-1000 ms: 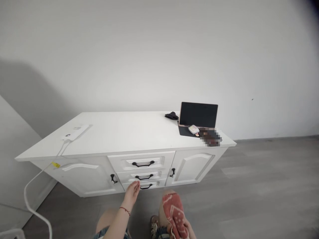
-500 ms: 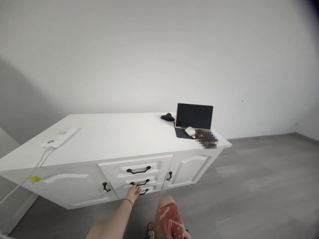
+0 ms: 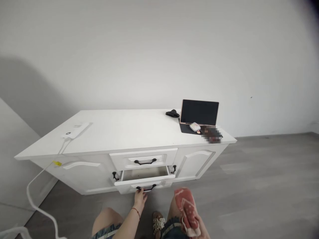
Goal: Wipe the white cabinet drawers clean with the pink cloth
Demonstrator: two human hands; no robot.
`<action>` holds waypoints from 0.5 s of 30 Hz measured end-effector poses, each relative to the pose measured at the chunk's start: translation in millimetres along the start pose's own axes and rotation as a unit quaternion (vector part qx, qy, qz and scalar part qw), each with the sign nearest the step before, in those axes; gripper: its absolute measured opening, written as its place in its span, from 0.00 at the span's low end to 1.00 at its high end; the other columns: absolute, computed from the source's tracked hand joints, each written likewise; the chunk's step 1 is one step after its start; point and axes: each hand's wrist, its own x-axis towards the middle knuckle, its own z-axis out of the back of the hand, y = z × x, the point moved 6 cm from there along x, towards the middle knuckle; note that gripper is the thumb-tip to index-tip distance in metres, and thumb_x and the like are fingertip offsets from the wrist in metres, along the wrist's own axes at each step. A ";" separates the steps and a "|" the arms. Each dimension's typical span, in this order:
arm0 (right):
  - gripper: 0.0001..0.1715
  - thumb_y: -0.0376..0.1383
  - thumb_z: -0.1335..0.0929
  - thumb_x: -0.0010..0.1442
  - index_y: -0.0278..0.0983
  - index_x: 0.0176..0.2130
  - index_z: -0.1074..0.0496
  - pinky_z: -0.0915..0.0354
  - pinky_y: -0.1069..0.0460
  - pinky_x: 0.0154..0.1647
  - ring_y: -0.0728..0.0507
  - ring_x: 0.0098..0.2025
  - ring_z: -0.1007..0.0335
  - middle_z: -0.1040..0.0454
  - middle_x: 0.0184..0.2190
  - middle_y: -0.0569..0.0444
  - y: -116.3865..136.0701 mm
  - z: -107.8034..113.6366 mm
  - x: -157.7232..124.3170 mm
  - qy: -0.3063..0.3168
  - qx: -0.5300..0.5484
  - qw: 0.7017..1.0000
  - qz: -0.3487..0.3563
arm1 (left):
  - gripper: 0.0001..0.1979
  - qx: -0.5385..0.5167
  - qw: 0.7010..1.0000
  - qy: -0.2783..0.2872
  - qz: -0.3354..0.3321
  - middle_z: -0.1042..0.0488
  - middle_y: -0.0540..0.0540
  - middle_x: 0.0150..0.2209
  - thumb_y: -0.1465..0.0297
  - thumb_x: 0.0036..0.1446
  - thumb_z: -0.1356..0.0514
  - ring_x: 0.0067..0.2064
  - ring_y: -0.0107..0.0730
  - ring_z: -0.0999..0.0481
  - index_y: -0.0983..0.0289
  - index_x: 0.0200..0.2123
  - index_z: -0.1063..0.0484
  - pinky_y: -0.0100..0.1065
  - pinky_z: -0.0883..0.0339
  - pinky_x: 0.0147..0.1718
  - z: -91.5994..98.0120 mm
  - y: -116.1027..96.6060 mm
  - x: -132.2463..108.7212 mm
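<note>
The right hand point(image 3: 196, 225) is mostly cut off by the bottom edge and covered by a red patterned cloth point(image 3: 186, 209) that it grips; its fingers cannot be made out. The left hand point(image 3: 140, 196) is closed on the left end of a black handle point(image 3: 146, 188), fingers curled around it. That handle belongs to a drawer point(image 3: 143, 177) pulled part way out of a white cabinet point(image 3: 82, 172); the inside that shows is bare, its back part hidden under the drawer above. One more drawer front shows above the open one, so two are countable, and the open one may be hiding a third. Five black handles show: two on drawers and three on or beside the doors.

On the surface point(image 3: 119, 131), far beyond the hands and to the right, stands one tablet point(image 3: 199, 112), one small pale case point(image 3: 194, 126) in front of it, one dark bundle point(image 3: 172, 114) to its left, and a pixelated patch that cannot be read. Far left lies one white power strip point(image 3: 76, 130); its cable point(image 3: 35, 202) runs out of view. One sandal point(image 3: 158, 224) shows between the hands.
</note>
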 end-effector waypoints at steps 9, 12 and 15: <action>0.12 0.41 0.31 0.45 0.52 0.33 0.23 0.30 0.47 0.39 0.44 0.38 0.25 0.21 0.36 0.52 42.2 45.8 -38.6 -0.079 -0.101 0.985 0.111 | 0.10 -0.041 0.999 -0.005 0.003 0.29 0.47 0.25 0.77 0.53 0.39 0.26 0.25 0.29 0.62 0.23 0.36 0.30 0.35 0.32 39.5 34.4 -36.1; 0.13 0.41 0.31 0.45 0.58 0.33 0.24 0.30 0.41 0.41 0.39 0.40 0.25 0.21 0.40 0.53 39.5 38.9 -48.1 -0.097 -0.144 0.978 0.114 | 0.10 -0.055 0.998 -0.003 0.000 0.29 0.47 0.25 0.77 0.53 0.40 0.26 0.24 0.29 0.61 0.23 0.35 0.29 0.35 0.31 47.6 42.3 -41.9; 0.10 0.46 0.33 0.46 0.56 0.31 0.24 0.31 0.37 0.44 0.37 0.41 0.25 0.22 0.41 0.51 37.1 24.3 -45.8 -0.093 -0.202 0.969 0.102 | 0.09 -0.062 0.998 0.000 0.002 0.28 0.48 0.27 0.76 0.52 0.39 0.27 0.26 0.28 0.60 0.23 0.34 0.29 0.35 0.30 56.3 50.6 -44.9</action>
